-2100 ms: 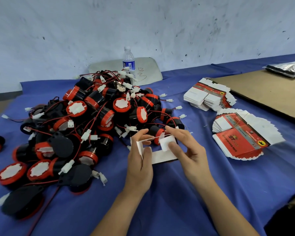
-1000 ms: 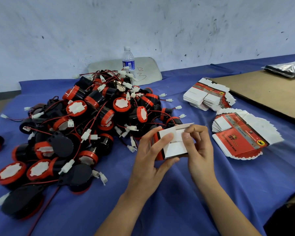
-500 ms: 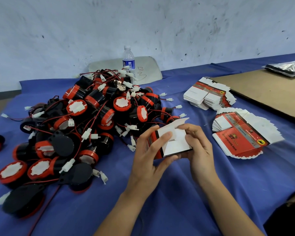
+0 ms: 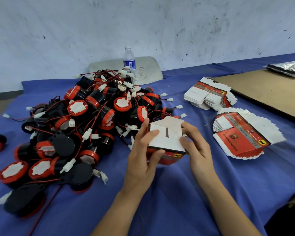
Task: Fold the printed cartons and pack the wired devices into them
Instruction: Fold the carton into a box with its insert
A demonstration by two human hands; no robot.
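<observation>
In the head view, the carton [image 4: 165, 138] is turning since half a second ago, its white flaps now facing up and its red print showing in front. The left hand [image 4: 143, 160] and right hand [image 4: 196, 149] are gripping its opposite sides, just beside the pile of wired devices [image 4: 92, 116].

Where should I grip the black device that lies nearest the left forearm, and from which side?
Grip the black device by its round side wall, from above and the near right, where bare cloth shows. It lies flat at the edge of the pile; other devices crowd its left.
</observation>
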